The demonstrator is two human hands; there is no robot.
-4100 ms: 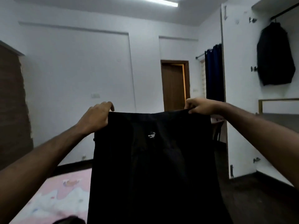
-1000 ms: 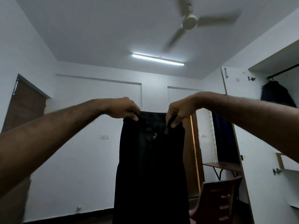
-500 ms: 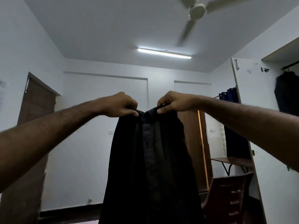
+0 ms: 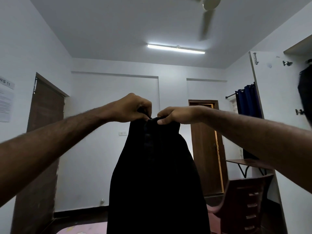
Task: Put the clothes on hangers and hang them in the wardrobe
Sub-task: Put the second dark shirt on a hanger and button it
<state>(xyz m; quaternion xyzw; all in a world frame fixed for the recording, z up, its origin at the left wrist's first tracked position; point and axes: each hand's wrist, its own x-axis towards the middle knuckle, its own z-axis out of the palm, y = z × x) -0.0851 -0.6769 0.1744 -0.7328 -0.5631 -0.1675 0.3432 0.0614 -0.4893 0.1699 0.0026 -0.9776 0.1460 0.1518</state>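
A black garment point(image 4: 157, 179) hangs straight down in front of me, held up at arm's length. My left hand point(image 4: 133, 108) pinches its top edge on the left, and my right hand point(image 4: 175, 115) grips the same edge just to the right. The two hands sit close together, almost touching. At the far right edge another dark garment point(image 4: 305, 95) hangs inside the open wardrobe point(image 4: 276, 102). No hanger is visible in my hands.
A brown plastic chair point(image 4: 244, 203) stands at the lower right, under a wall-mounted shelf point(image 4: 243, 162). Behind the garment is a wooden door point(image 4: 206, 146), and another door point(image 4: 42, 146) is on the left. A pink bedsheet point(image 4: 81, 229) shows at the bottom. A ceiling fan point(image 4: 208, 7) spins overhead.
My hands have come closer together along the top edge, so the garment hangs narrower and folded. Four seconds ago it was spread wide and held lower.
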